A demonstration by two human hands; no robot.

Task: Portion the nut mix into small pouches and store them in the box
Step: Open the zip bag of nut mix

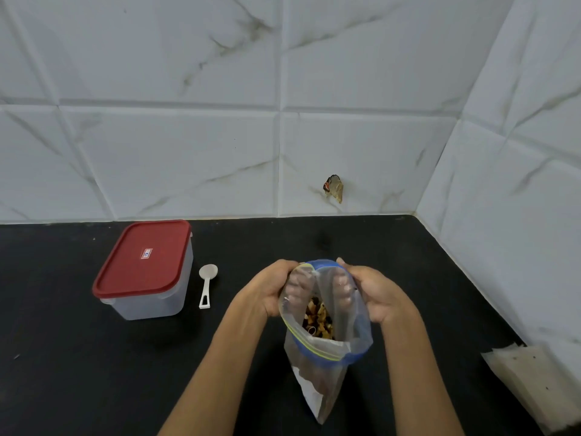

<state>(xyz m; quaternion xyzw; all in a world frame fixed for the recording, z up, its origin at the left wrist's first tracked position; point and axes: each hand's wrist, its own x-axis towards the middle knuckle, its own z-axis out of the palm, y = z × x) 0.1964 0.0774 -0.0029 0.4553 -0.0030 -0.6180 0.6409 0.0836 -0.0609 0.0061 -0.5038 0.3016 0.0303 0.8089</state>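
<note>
Holding: both hands, left hand (273, 289) and right hand (374, 294), clamped on the zip bag (327, 347) mouth.
Risk: nut mix (317, 319) spilling if the bag tips.

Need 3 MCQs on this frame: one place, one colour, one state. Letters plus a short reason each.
1. Where is the spoon?
A. right of the box
B. inside the box
C. in the bag

2. What colour is the box lid?
A. blue
B. red
C. white

3. What state is the bag in?
A. zipped shut
B. lying flat
C. held open

Key: 1 A, the spoon lies on the counter beside the box. 2 B, the lid is red. 3 C, the left hand and right hand spread its mouth, nuts showing.
</note>
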